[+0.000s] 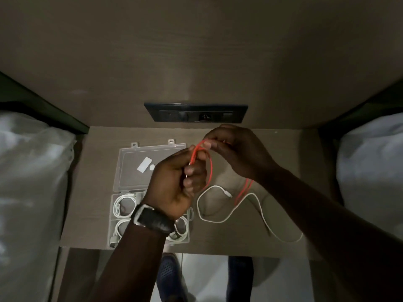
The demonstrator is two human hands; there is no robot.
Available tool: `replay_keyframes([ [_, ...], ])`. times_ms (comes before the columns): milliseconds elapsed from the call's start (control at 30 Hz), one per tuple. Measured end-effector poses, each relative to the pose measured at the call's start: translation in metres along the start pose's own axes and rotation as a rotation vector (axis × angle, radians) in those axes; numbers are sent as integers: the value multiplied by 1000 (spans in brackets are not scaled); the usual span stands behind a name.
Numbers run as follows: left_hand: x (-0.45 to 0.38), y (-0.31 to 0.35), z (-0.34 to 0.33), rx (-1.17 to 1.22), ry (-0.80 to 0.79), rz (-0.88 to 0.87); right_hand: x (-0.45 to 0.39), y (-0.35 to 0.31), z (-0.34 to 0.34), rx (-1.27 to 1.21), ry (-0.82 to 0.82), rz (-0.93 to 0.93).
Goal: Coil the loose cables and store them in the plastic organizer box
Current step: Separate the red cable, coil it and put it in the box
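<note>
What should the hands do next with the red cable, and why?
Probably wind another loop: the left hand pinches the started loop of the red cable, the right hand feeds it, but its tail still trails on the table over the loose white cable.

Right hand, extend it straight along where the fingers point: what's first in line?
The right hand points left, pinching the red cable. Straight on, it would likely meet the left hand first, at the raised thumb and fingers holding the same loop. The open box lid lies beyond and lower; depth is unclear.
</note>
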State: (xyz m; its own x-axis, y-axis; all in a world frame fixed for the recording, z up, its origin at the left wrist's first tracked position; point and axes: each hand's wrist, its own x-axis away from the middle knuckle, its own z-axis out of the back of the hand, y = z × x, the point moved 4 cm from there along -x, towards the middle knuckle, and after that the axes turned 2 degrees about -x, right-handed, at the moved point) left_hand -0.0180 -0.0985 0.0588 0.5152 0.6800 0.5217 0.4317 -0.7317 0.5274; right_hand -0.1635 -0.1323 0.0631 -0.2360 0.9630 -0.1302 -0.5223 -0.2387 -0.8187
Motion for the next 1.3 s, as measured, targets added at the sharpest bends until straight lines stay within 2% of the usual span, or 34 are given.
replay_keyframes([
  [67, 2, 10, -9, 228, -111, -66, 7, 8, -10, -131, 14, -117],
  [100, 1, 17, -10, 310, -108, -145, 12, 10, -15, -156, -4, -165],
  [200, -2, 46, 0, 495, 39, -396, 35, 8, -26, -26, -175, -134],
  [267, -6, 60, 9, 512, 153, -471, 49, -1, -31, 120, -333, -53],
  [300, -9, 64, 11, 432, 208, -505, 53, -7, -33, 167, -391, -9],
  [333, -11, 66, 12, 254, 287, -551, 53, -14, -31, 184, -417, 31],
  [400, -9, 64, 5, -375, 437, -626, 44, -27, -19, 168, -387, 106],
  [433, -9, 57, -1, -666, 414, -620, 37, -33, -9, 151, -331, 143],
  [467, -9, 46, -7, -860, 347, -576, 27, -35, 3, 134, -248, 174],
  [500, -7, 34, -9, -940, 289, -504, 18, -34, 16, 119, -153, 184],
  [567, -2, 16, -8, -827, 221, -354, 1, -26, 35, 83, -8, 134],
  [633, 3, 9, -8, -511, 138, -244, -7, -16, 36, -28, 49, 50],
  [733, 10, 13, -18, 29, -93, -111, -2, -4, 21, -150, 80, -40],
  [800, 13, 24, -23, 301, -196, -178, 11, 1, 5, -112, 25, -101],
  [833, 13, 31, -23, 389, -197, -244, 19, 1, -5, -67, -30, -106],
  [933, 10, 49, -10, 464, -53, -430, 48, -15, -30, 35, -243, -40],
  [1000, 10, 56, 7, 243, 158, -575, 65, -30, -37, 118, -391, 16],
  [1067, 13, 58, 16, -304, 406, -717, 72, -44, -32, 125, -461, 49],
  [1100, 14, 53, 16, -593, 433, -734, 71, -50, -25, 86, -463, 46],
  [1133, 13, 44, 13, -826, 386, -702, 68, -54, -15, 66, -453, 41],
  [1200, 14, 23, 9, -1084, 225, -541, 53, -57, 10, 101, -341, 78],
  [1267, 18, 6, 5, -1108, 140, -421, 36, -48, 37, 53, -149, 44],
  [1300, 21, 1, 2, -1044, 122, -387, 28, -42, 48, -4, -54, 5],
])
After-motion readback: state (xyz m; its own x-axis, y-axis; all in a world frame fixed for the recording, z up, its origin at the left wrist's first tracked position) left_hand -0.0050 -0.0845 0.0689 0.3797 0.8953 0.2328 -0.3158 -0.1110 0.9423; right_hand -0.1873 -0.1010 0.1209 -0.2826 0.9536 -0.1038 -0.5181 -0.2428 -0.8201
